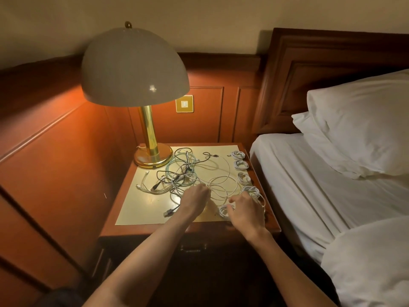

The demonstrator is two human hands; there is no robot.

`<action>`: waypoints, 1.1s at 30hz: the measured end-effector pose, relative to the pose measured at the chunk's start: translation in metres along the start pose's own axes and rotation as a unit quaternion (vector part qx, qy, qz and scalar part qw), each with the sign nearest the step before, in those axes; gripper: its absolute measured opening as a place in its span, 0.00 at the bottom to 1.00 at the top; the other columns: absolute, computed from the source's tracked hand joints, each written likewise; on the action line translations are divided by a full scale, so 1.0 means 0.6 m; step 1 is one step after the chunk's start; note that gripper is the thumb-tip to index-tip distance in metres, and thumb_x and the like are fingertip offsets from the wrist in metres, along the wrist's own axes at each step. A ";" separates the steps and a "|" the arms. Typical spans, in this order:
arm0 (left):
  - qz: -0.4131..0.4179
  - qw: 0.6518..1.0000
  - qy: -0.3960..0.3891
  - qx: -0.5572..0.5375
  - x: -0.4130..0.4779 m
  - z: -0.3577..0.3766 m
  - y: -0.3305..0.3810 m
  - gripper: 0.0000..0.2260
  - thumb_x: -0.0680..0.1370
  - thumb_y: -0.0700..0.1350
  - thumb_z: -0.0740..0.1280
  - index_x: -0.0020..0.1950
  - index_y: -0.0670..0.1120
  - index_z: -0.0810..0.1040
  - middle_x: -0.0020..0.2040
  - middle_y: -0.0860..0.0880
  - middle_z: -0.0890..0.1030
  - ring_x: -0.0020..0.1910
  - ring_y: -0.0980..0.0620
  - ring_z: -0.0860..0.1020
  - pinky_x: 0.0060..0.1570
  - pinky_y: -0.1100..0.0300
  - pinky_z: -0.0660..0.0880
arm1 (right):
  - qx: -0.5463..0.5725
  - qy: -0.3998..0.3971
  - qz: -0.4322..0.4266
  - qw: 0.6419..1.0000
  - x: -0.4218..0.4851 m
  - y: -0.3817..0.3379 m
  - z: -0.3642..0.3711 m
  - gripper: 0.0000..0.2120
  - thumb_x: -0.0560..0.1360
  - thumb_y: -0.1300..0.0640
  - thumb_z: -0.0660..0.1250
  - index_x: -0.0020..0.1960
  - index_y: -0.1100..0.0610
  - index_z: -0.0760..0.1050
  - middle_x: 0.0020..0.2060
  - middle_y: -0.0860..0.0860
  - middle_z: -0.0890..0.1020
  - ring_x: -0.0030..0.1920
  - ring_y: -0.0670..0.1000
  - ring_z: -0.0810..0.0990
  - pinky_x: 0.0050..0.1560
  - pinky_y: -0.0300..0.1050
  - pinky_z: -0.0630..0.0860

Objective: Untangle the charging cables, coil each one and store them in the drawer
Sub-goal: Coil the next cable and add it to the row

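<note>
Five coiled white cables (241, 164) line the nightstand (141, 211) right edge, front to back; left hand (194, 199) curls into the tangle (183, 173), grip hidden; right hand (245, 212), fingers spread, touches the nearest coil (223, 211).

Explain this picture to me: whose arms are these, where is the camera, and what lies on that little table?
No machine here: these are a person's two bare arms, filmed by one wide camera worn on the head, looking down. On the nightstand lie a tangle of charging cables, a row of coiled white cables along its right edge, and a lamp. The left hand reaches into the tangle; whether its grip has closed on a cable is hidden. The right hand rests open on the nearest coils.
</note>
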State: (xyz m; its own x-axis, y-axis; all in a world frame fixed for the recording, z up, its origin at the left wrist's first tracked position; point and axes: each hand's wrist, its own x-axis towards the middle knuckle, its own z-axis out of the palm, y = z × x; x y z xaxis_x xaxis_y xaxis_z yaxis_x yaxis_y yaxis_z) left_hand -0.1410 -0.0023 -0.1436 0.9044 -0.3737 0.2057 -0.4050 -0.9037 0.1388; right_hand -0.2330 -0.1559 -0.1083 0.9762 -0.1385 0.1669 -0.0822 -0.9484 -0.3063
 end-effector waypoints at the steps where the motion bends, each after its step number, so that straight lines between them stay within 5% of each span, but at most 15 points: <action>1: 0.003 0.999 0.012 -0.036 0.005 -0.011 0.000 0.05 0.79 0.43 0.69 0.48 0.46 0.85 0.46 0.49 0.82 0.39 0.49 0.81 0.35 0.58 0.74 | 0.010 -0.008 0.001 1.000 0.006 0.003 -0.006 0.13 0.80 0.49 0.64 0.62 0.50 0.80 0.60 0.51 0.79 0.59 0.51 0.78 0.61 0.46 0.75; 7: 0.001 0.964 0.160 -0.213 0.067 -0.136 -0.025 0.06 0.76 0.48 0.73 0.51 0.48 0.86 0.47 0.50 0.86 0.39 0.57 0.83 0.38 0.71 0.74 | 0.208 0.027 -0.008 0.978 0.082 0.006 -0.043 0.21 0.79 0.57 0.68 0.72 0.52 0.72 0.52 0.53 0.83 0.52 0.51 0.81 0.56 0.47 0.80; 10: 0.030 0.948 0.218 -0.228 0.093 -0.222 -0.035 0.07 0.76 0.49 0.73 0.51 0.49 0.86 0.42 0.53 0.86 0.36 0.63 0.81 0.40 0.68 0.78 | 0.304 0.040 -0.028 0.951 0.138 -0.021 -0.082 0.28 0.80 0.54 0.68 0.77 0.49 0.63 0.46 0.50 0.81 0.40 0.47 0.83 0.45 0.43 0.83; 12: 0.049 0.935 0.241 -0.256 0.104 -0.274 -0.036 0.08 0.77 0.51 0.72 0.51 0.48 0.86 0.40 0.52 0.86 0.34 0.63 0.82 0.41 0.69 0.77 | 0.312 0.060 -0.062 0.946 0.175 -0.044 -0.109 0.23 0.80 0.53 0.68 0.74 0.49 0.69 0.47 0.49 0.83 0.30 0.42 0.82 0.32 0.33 0.78; 14: 0.057 0.929 0.256 -0.260 0.117 -0.314 -0.040 0.09 0.77 0.52 0.71 0.52 0.49 0.86 0.40 0.53 0.86 0.34 0.64 0.82 0.42 0.69 0.77 | 0.350 0.034 -0.091 0.932 0.207 -0.072 -0.133 0.13 0.80 0.55 0.67 0.64 0.54 0.78 0.49 0.54 0.85 0.26 0.42 0.80 0.25 0.33 0.74; 17: 0.037 0.907 0.284 -0.309 0.132 -0.363 -0.058 0.10 0.77 0.53 0.71 0.53 0.50 0.86 0.39 0.54 0.86 0.34 0.61 0.83 0.45 0.57 0.81 | 0.466 0.018 -0.098 0.879 0.239 -0.113 -0.180 0.08 0.81 0.58 0.65 0.54 0.59 0.81 0.46 0.60 0.85 0.29 0.48 0.83 0.29 0.40 0.80; 20: 0.023 0.881 0.342 -0.326 0.131 -0.406 -0.072 0.09 0.78 0.51 0.70 0.52 0.48 0.86 0.42 0.53 0.85 0.39 0.58 0.83 0.43 0.49 0.82 | 0.573 0.005 -0.079 0.816 0.256 -0.154 -0.245 0.11 0.82 0.59 0.63 0.55 0.65 0.80 0.47 0.60 0.85 0.36 0.53 0.85 0.39 0.44 0.84; 25: 0.028 0.876 0.386 -0.289 0.124 -0.470 -0.085 0.11 0.81 0.53 0.66 0.56 0.50 0.84 0.48 0.54 0.86 0.44 0.62 0.82 0.44 0.57 0.81 | 0.628 0.036 -0.122 0.767 0.274 -0.218 -0.357 0.09 0.82 0.63 0.61 0.51 0.61 0.81 0.47 0.57 0.85 0.39 0.52 0.86 0.46 0.45 0.84; 28: 0.021 0.884 0.404 -0.235 0.120 -0.509 -0.088 0.11 0.80 0.55 0.67 0.51 0.50 0.85 0.41 0.56 0.83 0.36 0.66 0.77 0.39 0.73 0.71 | 0.613 0.085 -0.154 0.770 0.266 -0.243 -0.414 0.08 0.81 0.61 0.64 0.47 0.57 0.82 0.40 0.53 0.85 0.38 0.50 0.84 0.44 0.47 0.83; 33: 0.027 0.877 0.444 -0.179 0.106 -0.577 -0.099 0.09 0.81 0.51 0.65 0.52 0.50 0.82 0.46 0.49 0.78 0.40 0.59 0.75 0.44 0.64 0.72 | 0.566 0.125 -0.195 0.791 0.226 -0.262 -0.488 0.15 0.79 0.49 0.68 0.46 0.61 0.84 0.33 0.57 0.80 0.29 0.50 0.79 0.33 0.42 0.78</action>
State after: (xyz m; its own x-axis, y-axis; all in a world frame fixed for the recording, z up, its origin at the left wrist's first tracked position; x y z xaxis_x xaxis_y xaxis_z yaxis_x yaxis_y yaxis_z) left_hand -0.1059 0.0996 0.1964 0.4858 0.0410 0.8731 -0.6035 -0.7069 0.3689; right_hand -0.1466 -0.1089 0.2371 0.8014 -0.0841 0.5922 0.5859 -0.0890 -0.8055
